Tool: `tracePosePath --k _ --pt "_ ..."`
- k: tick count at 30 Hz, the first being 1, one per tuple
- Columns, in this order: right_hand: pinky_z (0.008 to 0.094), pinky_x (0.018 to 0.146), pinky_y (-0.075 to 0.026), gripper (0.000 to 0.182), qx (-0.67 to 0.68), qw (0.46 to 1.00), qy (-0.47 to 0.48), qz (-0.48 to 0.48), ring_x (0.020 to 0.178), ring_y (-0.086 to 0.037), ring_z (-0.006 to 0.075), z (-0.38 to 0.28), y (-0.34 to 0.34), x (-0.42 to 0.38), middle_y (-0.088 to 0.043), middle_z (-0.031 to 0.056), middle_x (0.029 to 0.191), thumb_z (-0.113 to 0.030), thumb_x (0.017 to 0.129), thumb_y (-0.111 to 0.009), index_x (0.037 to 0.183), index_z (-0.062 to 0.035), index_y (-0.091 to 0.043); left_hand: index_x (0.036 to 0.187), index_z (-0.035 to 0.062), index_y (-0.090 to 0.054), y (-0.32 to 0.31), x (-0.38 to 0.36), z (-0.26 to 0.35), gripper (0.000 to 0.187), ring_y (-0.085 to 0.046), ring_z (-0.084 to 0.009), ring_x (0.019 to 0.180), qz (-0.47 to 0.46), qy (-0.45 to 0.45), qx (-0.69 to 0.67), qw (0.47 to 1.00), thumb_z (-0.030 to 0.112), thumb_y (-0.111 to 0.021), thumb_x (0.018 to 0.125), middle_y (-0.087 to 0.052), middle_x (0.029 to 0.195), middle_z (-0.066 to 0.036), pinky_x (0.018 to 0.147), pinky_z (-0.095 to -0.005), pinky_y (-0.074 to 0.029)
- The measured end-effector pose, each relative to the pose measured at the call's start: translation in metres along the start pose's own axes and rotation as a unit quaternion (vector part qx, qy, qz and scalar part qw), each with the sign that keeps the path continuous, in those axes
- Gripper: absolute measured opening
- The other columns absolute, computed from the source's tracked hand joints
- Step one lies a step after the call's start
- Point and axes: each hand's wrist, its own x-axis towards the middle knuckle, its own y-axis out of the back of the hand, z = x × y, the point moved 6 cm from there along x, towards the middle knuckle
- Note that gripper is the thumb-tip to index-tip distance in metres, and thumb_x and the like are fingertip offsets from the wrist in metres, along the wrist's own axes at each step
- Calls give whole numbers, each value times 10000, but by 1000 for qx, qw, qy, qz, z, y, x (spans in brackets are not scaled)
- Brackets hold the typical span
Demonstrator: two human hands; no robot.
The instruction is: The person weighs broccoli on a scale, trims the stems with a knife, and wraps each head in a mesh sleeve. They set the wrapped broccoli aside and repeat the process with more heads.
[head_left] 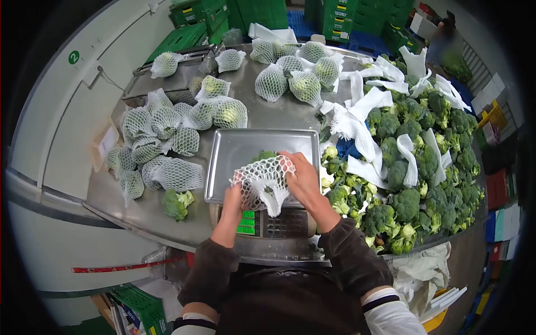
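A white foam net sleeve is stretched wide between my two hands, its lower end bunched together. My left hand grips its left edge, and the fingers of my right hand are hooked into its upper right edge. Just beyond the sleeve, the green top of a broccoli head shows over the steel tray of a scale; the sleeve hides the rest of it. Below the tray, the scale's green display is partly covered by my left wrist.
Netted broccoli heads cluster on the left, with more netted heads at the back. One bare broccoli head lies front left. A large broccoli pile with loose white sleeves fills the right. Green crates stand behind.
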Motion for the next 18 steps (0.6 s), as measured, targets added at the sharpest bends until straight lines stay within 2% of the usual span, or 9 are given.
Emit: tracePosePath --k 5,6,7,10,12,13,15,17,18 --pt "269 614 -454 208 120 988 30 -94 657 -571 179 -66 32 -16 -561 85 771 -142 900 -482 968 -36 -647 1025 -22 -539 5 -10 -2 273 -623 -173 770 -107 -2 -180 978 209 -451 910 -617 890 -120 670 -285 -527" --pt "268 619 -452 212 150 977 56 -139 666 -568 167 -78 41 -22 -563 93 759 -140 898 -482 959 -27 -651 1067 -32 -512 -9 -47 37 314 -623 -184 799 -96 -132 -28 986 235 -442 918 -606 954 -141 705 -299 -534" --pt "253 579 -448 223 185 964 88 -172 614 -549 134 -88 45 -28 -573 80 737 -146 890 -489 974 -10 -646 1135 -21 -476 -17 -55 41 447 -613 -220 886 -139 -142 -45 979 369 -430 924 -588 1029 -146 782 -350 -524" --pt "226 533 -446 237 289 914 -5 -285 592 -558 106 -90 43 -36 -598 67 752 -142 890 -480 987 -8 -649 1238 1 -422 -44 -89 33 655 -579 -269 994 -247 78 -218 941 552 -381 887 -567 1124 -147 893 -399 -472" --pt "272 601 -500 297 260 816 -318 -408 710 -613 161 -58 30 -50 -642 118 857 -149 894 -431 1005 13 -654 1279 18 -415 -50 -110 11 688 -576 -269 1012 -235 248 -272 899 574 -394 875 -572 1135 -148 921 -402 -453" --pt "278 620 -536 339 338 772 -371 -389 777 -636 178 -41 23 -57 -637 147 936 -193 913 -415 1101 21 -597 1279 18 -415 -48 -108 3 688 -576 -269 1012 -236 242 -272 901 574 -394 875 -572 1135 -148 921 -402 -453" --pt "318 663 -554 414 578 645 -414 -282 822 -645 209 -22 11 -68 -626 163 1001 -267 935 -401 1202 31 -503 1203 24 -490 -61 -113 5 560 -575 -255 1018 -317 258 -395 823 487 -416 896 -580 1119 -153 922 -402 -452" --pt "367 721 -555 464 654 592 -428 -198 866 -646 244 -26 10 -69 -627 162 1020 -339 943 -394 1211 30 -479 1126 28 -539 -59 -126 13 447 -586 -253 1000 -245 248 -352 868 399 -431 901 -584 1120 -158 921 -387 -454" --pt "361 707 -558 451 660 579 -445 -176 865 -647 241 -19 7 -77 -630 161 1013 -332 943 -397 1194 31 -491 1099 26 -551 -50 -125 23 422 -596 -249 980 -203 166 -331 906 378 -423 906 -597 1097 -155 915 -379 -459"
